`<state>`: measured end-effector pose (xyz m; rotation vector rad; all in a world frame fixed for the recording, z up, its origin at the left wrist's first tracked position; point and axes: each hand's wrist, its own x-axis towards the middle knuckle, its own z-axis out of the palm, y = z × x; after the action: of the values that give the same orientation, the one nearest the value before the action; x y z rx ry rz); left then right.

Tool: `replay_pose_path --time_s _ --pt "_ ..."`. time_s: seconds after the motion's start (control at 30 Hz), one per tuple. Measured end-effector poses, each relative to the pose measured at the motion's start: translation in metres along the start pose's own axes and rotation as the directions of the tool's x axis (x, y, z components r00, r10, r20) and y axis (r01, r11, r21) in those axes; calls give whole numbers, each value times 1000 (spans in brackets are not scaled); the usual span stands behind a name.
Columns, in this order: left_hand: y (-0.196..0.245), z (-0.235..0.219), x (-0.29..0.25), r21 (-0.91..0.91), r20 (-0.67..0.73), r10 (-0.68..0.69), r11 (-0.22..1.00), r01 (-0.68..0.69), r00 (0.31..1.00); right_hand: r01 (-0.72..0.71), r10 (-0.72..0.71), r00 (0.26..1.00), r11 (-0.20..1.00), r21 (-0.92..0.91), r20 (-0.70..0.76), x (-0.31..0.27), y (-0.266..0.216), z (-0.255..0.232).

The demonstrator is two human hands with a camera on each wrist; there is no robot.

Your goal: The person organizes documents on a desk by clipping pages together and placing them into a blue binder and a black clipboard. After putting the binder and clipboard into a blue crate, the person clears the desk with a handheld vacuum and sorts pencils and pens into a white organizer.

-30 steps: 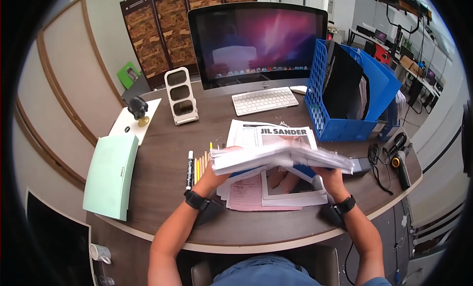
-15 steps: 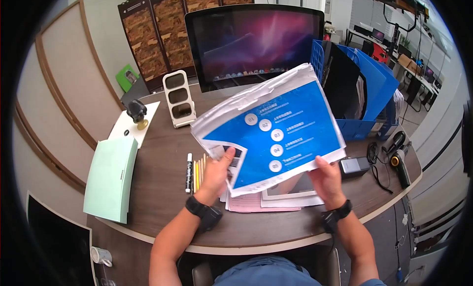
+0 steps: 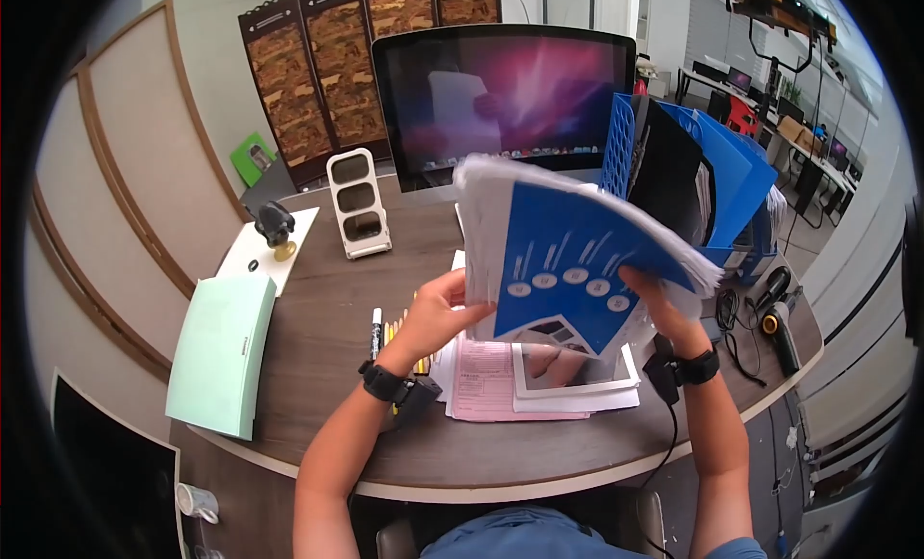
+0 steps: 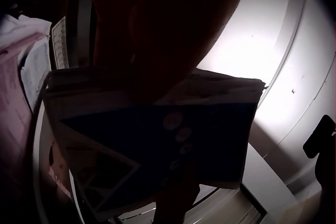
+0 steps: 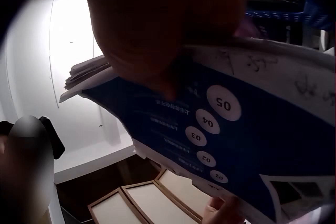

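Note:
Both hands hold a thick stack of papers (image 3: 568,236), raised and tilted above the desk, with a blue printed sheet facing the person. At its lower left edge, the left hand (image 3: 428,318) pinches the papers between thumb and fingers. The right hand (image 3: 664,309) grips the right side, its thumb over the blue sheet. In the left wrist view the dark left hand (image 4: 163,35) covers part of the stack (image 4: 220,134). The right wrist view shows the right hand (image 5: 157,29) over the sheet (image 5: 168,113). Pink sheets (image 3: 481,376) and a framed-looking picture page (image 3: 577,368) lie below.
A monitor (image 3: 510,97) stands behind, with a blue file rack (image 3: 616,140) to its right. Left are a green folder (image 3: 219,357), a cream three-slot holder (image 3: 355,198) and a marker (image 3: 376,333) beside pencils. Cables (image 3: 729,318) lie on the right.
The stack has gone from nearly flat to raised and turned, its blue sheet coming into view and then rotating. Both hands have shifted their hold along its edges.

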<state>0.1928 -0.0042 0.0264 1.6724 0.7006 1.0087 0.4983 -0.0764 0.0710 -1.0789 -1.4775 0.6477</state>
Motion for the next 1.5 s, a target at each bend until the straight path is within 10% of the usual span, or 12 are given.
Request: replay_pose_path --time_s 0.23,0.43,0.7,1.07,1.3,1.4,1.5 --pt "13 17 0 56 70 -114 992 110 991 1 -3 1000 986 167 11 -14 42 19" --pt "24 24 -3 -83 98 137 988 -129 986 -67 66 998 972 224 8 -7 20 23" --pt "5 27 -2 -83 -3 -36 996 36 999 -255 214 967 843 474 140 -5 10 26" --pt "21 21 11 -90 -14 103 990 -104 995 -175 162 983 972 156 89 -22 39 18" --pt "23 18 18 -81 -131 86 992 -97 988 -239 184 963 922 306 198 -21 41 15" --pt "29 19 18 -493 -305 58 845 -209 951 -249 189 964 884 395 186 -27 44 12" --pt "16 33 16 -736 -280 -12 645 -207 960 -130 177 984 581 803 31 -45 52 37"
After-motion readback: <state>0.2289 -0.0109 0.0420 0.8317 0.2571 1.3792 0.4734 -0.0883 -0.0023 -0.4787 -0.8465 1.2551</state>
